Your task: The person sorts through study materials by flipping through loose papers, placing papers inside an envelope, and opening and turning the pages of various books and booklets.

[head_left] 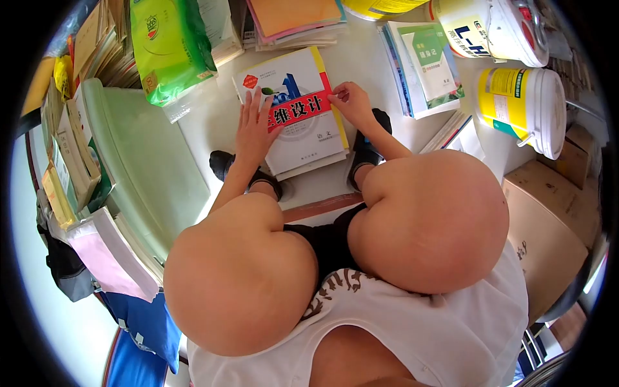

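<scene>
A white workbook [309, 138] with a red band of large Chinese characters and a yellow strip at its right lies on the floor between my feet. At least one more book or paper stack shows under its lower edge. Across the left part of the cover my left hand [253, 129] rests flat, fingers stretched out. My right hand [351, 106] is at the workbook's right edge with its fingers curled, thumb and fingertips closed on the edge by the red band.
Behind the workbook stand a paper stack [296, 16] and a green tissue pack [171, 48]. Right of it lie booklets [429, 64] and several yellow-white buckets [516, 103]. A pale green storage box [145, 148] flanks the left, with more books [77, 148]. Cardboard boxes [548, 213] stand at right.
</scene>
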### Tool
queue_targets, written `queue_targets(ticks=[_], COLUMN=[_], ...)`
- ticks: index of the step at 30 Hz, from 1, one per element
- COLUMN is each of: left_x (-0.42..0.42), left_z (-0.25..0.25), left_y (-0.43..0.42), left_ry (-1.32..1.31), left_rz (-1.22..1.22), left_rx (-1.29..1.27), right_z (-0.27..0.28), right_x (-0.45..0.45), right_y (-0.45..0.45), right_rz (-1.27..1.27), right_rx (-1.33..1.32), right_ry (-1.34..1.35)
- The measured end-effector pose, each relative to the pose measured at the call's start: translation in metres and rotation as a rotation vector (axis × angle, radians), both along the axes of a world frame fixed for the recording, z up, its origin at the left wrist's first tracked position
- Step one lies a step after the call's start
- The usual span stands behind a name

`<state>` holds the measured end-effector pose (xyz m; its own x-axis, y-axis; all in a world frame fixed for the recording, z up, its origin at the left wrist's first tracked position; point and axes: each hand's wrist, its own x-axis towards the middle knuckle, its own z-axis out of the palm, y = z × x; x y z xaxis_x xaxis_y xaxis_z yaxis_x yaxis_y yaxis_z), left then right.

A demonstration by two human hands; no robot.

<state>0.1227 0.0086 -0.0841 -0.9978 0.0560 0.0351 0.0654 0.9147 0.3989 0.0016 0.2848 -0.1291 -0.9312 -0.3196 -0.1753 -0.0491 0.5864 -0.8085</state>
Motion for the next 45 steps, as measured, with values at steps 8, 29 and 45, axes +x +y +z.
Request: queue_targets(ticks=[8, 29, 45], left_x=[0.001, -0.039, 0.074], left_z=[-0.019, 0.031, -0.005], left_y=[0.009, 0.004, -0.139], left_ry=[0.012, -0.393, -0.351], left_rz=[0.023, 0.273, 0.801], left_rx=[-0.022, 0.888, 0.863], right_z=[0.011, 0.087, 0.064], right_x=[0.006, 0.015, 0.036], right_y=[-0.009, -0.052, -0.114], right_rz=[0.0, 0.333, 1.225], right_rx=[0.137, -0.415, 0.471], right_ry=[0.38, -0.708, 0.596])
